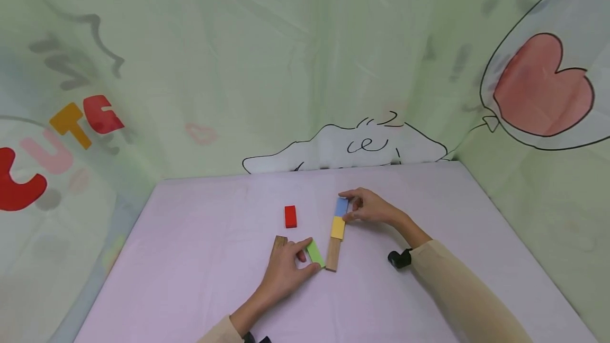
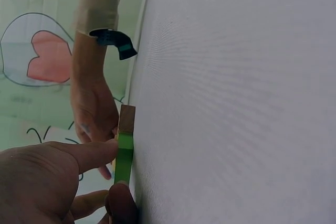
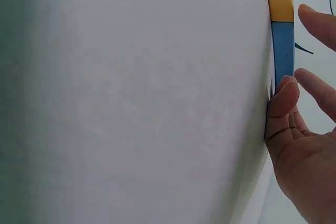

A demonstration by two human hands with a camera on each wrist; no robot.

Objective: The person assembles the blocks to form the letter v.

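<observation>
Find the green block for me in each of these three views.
Head: the green block is lower middle, pinched by the left hand.
Left wrist: low, left of centre.
Right wrist: not in it.
Shared landmark: the right hand, visible in all three.

Blue block [image 1: 340, 207], yellow block [image 1: 338, 228], wooden block [image 1: 333, 254] end to end; green block [image 1: 315, 254] angled beside.

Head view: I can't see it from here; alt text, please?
The left hand pinches a green block beside a wooden block, yellow block and blue block, lined up near to far. The right hand touches the blue block. A red block lies apart; a second wooden block is partly hidden by the left hand.
</observation>
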